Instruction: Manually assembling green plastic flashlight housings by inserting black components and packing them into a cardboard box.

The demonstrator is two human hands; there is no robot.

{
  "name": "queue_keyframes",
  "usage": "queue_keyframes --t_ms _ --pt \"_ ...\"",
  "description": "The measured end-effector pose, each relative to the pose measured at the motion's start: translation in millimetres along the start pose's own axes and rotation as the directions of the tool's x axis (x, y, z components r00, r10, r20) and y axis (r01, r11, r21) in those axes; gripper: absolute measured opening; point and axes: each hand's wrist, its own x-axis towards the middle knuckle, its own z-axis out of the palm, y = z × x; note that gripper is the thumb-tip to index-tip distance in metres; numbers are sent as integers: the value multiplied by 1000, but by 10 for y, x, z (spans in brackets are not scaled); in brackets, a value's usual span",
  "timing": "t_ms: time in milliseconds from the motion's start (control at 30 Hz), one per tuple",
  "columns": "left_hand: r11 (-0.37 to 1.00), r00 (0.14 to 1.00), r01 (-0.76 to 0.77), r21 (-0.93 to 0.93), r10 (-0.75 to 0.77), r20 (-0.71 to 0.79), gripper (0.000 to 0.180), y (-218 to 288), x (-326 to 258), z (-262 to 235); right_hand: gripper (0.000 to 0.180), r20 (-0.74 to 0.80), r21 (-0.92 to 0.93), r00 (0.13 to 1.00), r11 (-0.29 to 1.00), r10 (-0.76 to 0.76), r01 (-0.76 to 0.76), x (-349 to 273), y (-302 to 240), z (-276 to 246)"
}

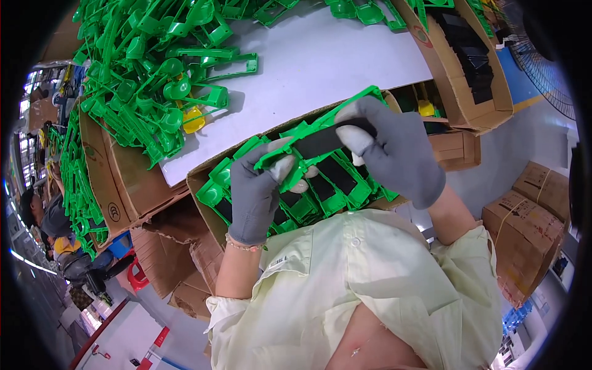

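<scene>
Above an open carton, both gloved hands hold one long green plastic frame (364, 94). My left hand (254, 200), in a grey glove with pale fingertips, is closed around its left end. My right hand (404, 151) grips the far right end, its thumb pressing a dark flat strip (317, 143) that lies along the frame. Fingers cover part of both pieces, so how the strip sits on the frame is partly hidden. Below them, the carton (200, 176) holds several similar green frames with black panels (341, 174).
A large heap of green plastic parts (132, 74), with a few yellow pieces (193, 119), covers the left of the white tabletop (320, 55). A carton of black panels (465, 55) stands at the right. Strapped boxes (521, 231) and a fan (542, 68) are farther right; a person (55, 216) is at far left.
</scene>
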Motion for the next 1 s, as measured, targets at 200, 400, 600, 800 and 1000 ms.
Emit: queue_keyframes --t_ms 200,400,600,800,1000 --pt "998 998 15 62 -12 -56 29 -21 4 96 19 91 40 995 999 32 -35 22 145 118" --pt "990 998 -23 136 31 -60 34 -30 -35 63 39 -205 -309 979 948 17 -81 32 89 -44" --pt "962 998 63 265 -67 6 24 -9 -72 -8 27 181 99 983 994 34 -53 -196 380 -11" --pt "889 986 167 426 -141 -91 16 -60 -123 140 24 42 -143 986 977 163 -156 -731 327 177" --pt "571 950 -304 763 245 195 58 -204 251 161 35 152 -261 919 912 364 -317 -967 426 113"
